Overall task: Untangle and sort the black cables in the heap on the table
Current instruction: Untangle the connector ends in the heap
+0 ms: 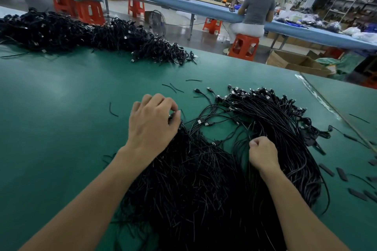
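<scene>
1. The heap of black cables [193,179] lies on the green table [61,108] right in front of the person, running from the near edge up between both forearms
2. To its right, a neater bundle [285,128] curves away, with its connectors bunched at the far end
3. The left hand [152,120] rests on the heap's upper left end, fingers curled and the tips pinching cable ends there
4. The right hand [263,154] is closed into a fist over the gap between heap and bundle; whether it grips a strand cannot be told
5. A few loose connectors [204,122] lie between the hands
6. A second, larger pile [81,32] sits well apart at the table's far left
7. Beyond the table, another person [257,6] sits on an orange stool [243,47]
</scene>
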The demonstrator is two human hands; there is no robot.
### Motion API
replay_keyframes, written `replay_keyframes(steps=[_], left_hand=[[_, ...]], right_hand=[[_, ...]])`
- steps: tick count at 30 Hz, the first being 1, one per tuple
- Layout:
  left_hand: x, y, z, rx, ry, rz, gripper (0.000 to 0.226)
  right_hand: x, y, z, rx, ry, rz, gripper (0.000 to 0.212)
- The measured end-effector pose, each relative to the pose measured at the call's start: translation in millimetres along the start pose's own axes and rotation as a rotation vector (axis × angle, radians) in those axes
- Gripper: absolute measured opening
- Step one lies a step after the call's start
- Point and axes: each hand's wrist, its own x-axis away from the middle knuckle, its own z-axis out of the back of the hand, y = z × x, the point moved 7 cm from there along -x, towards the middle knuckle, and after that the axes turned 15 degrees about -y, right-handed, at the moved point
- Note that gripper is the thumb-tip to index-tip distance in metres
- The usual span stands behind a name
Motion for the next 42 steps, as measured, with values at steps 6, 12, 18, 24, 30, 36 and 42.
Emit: replay_keyframes(steps=[6, 12, 18, 24, 30, 36, 42], left_hand=[[4, 31, -11, 0.229, -0.132, -0.138, 0.011], [13, 43, -39, 0.388, -0.332, -0.16, 0.018], [16, 66, -66, 0.552, -0.586, -0.229, 0.065], [20, 71, -69, 0.908, -0.468, -0.152, 0.022], [3, 16, -42, 1.236, 0.041, 0.308, 0.045], [-4, 16, 23, 0.958, 0.306, 0.018, 0.026], [2, 56, -3, 0.346, -0.339, -0.058, 0.03]], right_hand=[[4, 4, 1, -0.781, -0.125, -0.082, 0.027], [52, -52, 24, -0.192, 0.01, 0.19, 0.041], [168, -158, -1, 0.036, -0.271, 0.768, 0.04], [221, -179, -1, -0.009, -0.471, 0.988, 0.035], [175, -128, 55, -0.197, -0.047, 0.745, 0.054], [112, -54, 78, 0.091, 0.171, 0.376, 0.052], [105, -55, 39, 0.412, -0.122, 0.293, 0.039]])
